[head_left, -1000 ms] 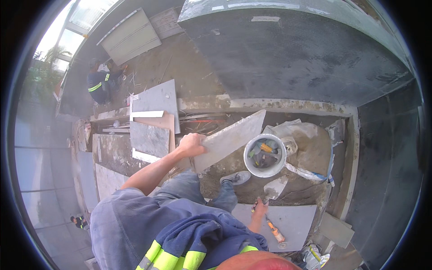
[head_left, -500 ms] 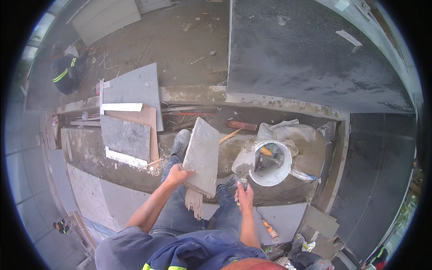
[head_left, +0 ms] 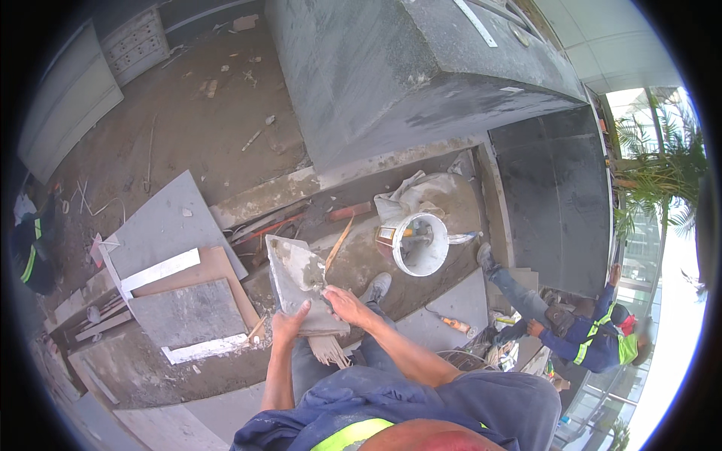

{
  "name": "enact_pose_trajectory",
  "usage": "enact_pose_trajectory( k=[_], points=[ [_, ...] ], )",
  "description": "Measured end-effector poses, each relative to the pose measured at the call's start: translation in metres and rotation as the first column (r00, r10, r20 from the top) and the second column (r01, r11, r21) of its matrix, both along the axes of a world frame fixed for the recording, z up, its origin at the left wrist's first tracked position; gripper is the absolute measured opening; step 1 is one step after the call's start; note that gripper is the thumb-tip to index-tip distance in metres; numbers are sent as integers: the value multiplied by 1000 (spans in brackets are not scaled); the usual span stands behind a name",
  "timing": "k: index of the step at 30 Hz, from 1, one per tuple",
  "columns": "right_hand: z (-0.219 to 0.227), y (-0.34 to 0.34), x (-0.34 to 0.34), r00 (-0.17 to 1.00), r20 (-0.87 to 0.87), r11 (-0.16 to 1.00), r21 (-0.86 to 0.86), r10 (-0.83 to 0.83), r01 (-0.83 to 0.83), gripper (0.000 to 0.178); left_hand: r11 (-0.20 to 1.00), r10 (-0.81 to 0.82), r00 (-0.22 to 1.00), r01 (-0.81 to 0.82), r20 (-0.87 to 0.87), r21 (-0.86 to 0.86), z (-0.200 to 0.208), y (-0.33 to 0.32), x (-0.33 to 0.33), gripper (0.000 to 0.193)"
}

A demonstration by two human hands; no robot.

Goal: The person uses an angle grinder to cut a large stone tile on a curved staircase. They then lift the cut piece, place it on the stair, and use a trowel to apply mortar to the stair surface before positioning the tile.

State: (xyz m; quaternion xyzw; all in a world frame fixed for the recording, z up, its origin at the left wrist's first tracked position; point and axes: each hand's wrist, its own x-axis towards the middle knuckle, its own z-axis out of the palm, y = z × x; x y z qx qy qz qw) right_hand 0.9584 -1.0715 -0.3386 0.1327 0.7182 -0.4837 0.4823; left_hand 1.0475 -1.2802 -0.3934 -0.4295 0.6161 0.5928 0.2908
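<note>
My left hand (head_left: 289, 325) grips the near left edge of a grey board (head_left: 323, 323), thumb on top. A splintered, layered strip (head_left: 328, 350) sticks out from beneath its near end. My right hand (head_left: 347, 307) is closed round the handle of a trowel (head_left: 298, 264), partly hidden by my fingers. The trowel's pale, mortar-smeared blade seems to lie over the board's far part; where blade and smear meet is hard to tell. A white bucket (head_left: 421, 259) with tools inside stands to the right, beyond my right hand.
Stacked grey panels (head_left: 188, 312) lie at left beside a wooden stick (head_left: 340, 239). An orange-handled tool (head_left: 455, 325) rests on a slab at right. One co-worker (head_left: 594, 334) is close at right, another (head_left: 34, 248) at far left. A large dark stone block (head_left: 361, 83) stands ahead.
My right hand has come from beside the bucket over to the board, bringing the trowel onto it. The view has turned, and the co-worker at right has come into sight.
</note>
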Motion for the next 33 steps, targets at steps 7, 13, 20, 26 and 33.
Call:
enact_pose_trajectory(
  k=[7, 13, 20, 26, 33],
  points=[
    [5, -89, 2, 868, -365, 942, 133, 336, -309, 51, 971, 185, 977, -199, 108, 131, 12, -62, -40, 68],
    [50, -136, -29, 642, -424, 769, 343, 639, -540, 51, 887, 403, 915, -391, -1, 246, 24, -75, -69, 42],
    [178, -121, -160, 615, -552, 801, 179, 563, -572, 37, 843, 424, 905, -408, 35, 351, 38, -95, -74, 24],
    [333, -33, -353, 83, -672, 621, 718, 735, 313, 60, 859, 386, 921, -379, 51, 344, 47, -114, -73, 24],
    [378, 5, -473, 358, -866, 811, 471, 350, 346, 47, 851, 446, 893, -444, 62, 280, 35, -127, -45, 28]
  ],
)
